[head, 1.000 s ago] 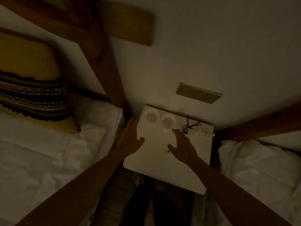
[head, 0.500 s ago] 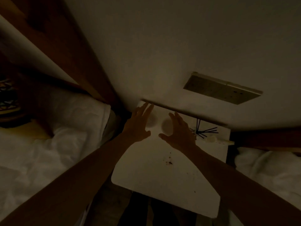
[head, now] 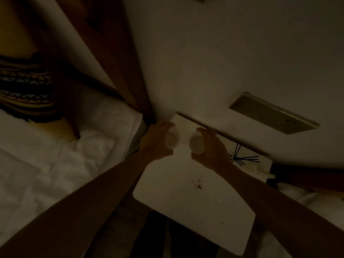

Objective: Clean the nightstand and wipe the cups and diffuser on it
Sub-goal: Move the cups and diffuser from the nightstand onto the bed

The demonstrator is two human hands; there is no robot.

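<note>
We are gripping one cup [head: 173, 138] in our left hand [head: 156, 141], another cup [head: 197, 143] in our right hand [head: 211, 148], above the crumb-speckled white nightstand [head: 186, 207] standing between two white beds [head: 55, 161]

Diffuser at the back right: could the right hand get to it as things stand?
Probably not right away: the right hand grips a cup. The diffuser stands just beyond its wrist, nothing between.

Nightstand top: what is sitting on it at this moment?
On the nightstand: two cups, held by the left hand and right hand, the reed diffuser, and dark crumbs. The diffuser's base is partly hidden by the right hand.
</note>
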